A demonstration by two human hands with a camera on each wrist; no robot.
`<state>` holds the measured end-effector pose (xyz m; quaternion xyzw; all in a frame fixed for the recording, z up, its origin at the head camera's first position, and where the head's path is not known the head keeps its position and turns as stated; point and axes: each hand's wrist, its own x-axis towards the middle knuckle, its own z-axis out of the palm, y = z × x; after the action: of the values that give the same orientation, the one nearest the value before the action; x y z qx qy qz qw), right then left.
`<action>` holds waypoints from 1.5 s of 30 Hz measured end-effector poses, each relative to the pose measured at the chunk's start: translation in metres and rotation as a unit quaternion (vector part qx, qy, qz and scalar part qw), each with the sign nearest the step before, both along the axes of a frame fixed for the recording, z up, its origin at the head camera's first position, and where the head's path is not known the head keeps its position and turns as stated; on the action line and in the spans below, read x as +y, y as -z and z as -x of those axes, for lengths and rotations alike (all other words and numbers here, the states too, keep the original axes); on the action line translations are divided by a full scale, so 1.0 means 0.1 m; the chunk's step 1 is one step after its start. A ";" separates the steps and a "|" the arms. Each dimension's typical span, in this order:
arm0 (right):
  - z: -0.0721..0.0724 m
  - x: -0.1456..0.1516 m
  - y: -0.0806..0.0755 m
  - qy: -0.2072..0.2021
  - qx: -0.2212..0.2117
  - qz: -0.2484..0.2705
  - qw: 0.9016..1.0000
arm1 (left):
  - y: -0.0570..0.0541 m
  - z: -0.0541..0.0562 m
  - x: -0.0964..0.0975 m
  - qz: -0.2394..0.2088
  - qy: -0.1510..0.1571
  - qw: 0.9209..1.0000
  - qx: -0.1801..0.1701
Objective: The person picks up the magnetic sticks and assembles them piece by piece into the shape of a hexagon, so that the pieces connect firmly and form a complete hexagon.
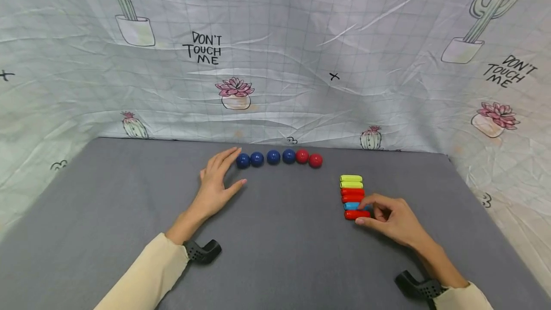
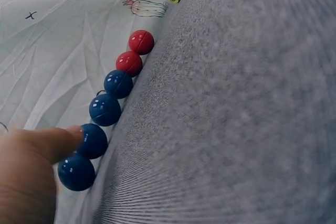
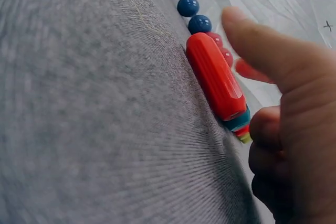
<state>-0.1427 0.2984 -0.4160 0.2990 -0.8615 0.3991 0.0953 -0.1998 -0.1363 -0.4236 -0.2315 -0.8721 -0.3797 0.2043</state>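
My left hand (image 1: 214, 188) rests at the left end of a row of balls, its fingers spread beside the leftmost blue ball (image 1: 243, 160). Several glossy blue balls (image 1: 273, 157) come first, then two red balls (image 1: 315, 160). Over the near end of a stack-like column of short ribbed cylinders is my right hand (image 1: 393, 219). Its thumb and index finger stand apart around the nearest red cylinder (image 3: 216, 77), not visibly pinching it; the other fingers are curled. The index fingertip covers part of a blue cylinder (image 1: 351, 206). Beyond lie two red cylinders (image 1: 352, 195) and two yellow cylinders (image 1: 350, 178).
A grey cloth-covered table (image 1: 275, 252) carries everything. Behind it hangs a pale printed curtain (image 1: 292, 47) with cactus drawings and lettering, meeting the table's back edge close to the balls. Black wrist cameras (image 1: 202, 251) sit on both forearms.
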 end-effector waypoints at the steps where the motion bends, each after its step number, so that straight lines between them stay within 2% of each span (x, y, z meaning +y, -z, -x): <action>1: 0.00 0.00 0.00 -0.001 0.000 -0.003 1.000 | 0.00 0.00 0.01 0.013 0.005 1.000 0.002; 6: -0.01 0.02 0.02 -0.008 0.007 -0.009 1.000 | -0.01 0.00 0.04 0.065 0.026 0.998 -0.002; 11: -0.01 0.02 0.02 -0.009 0.018 -0.010 1.000 | -0.01 0.02 0.05 0.077 0.032 0.997 0.008; 19: 0.00 0.03 0.03 0.001 0.003 -0.026 1.000 | 0.00 0.03 0.03 0.063 0.016 0.998 0.018; 23: 0.01 0.01 0.03 -0.001 -0.006 -0.032 0.999 | 0.01 0.02 0.00 0.067 -0.003 0.998 0.021; 26: 0.00 -0.01 0.02 -0.008 -0.007 -0.041 0.999 | 0.01 0.00 -0.02 0.074 -0.021 0.997 0.009; 30: -0.03 -0.07 -0.05 -0.012 -0.006 -0.046 0.999 | 0.00 -0.02 -0.03 0.082 -0.042 0.996 -0.014; 33: -0.07 -0.13 -0.16 -0.017 -0.014 -0.041 0.999 | 0.00 -0.03 -0.04 0.088 -0.051 0.995 -0.012; 38: -0.11 -0.19 -0.30 -0.036 -0.006 -0.030 0.999 | 0.00 0.00 -0.06 0.109 -0.045 0.993 0.004; 45: -0.10 -0.18 -0.29 -0.044 0.004 -0.022 0.999 | 0.00 0.02 -0.07 0.135 -0.035 0.990 0.017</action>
<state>-0.1322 0.2805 -0.3873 0.3401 -0.8559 0.3824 0.0746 -0.2019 -0.1430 -0.4235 -0.2327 -0.9192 -0.2475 0.1989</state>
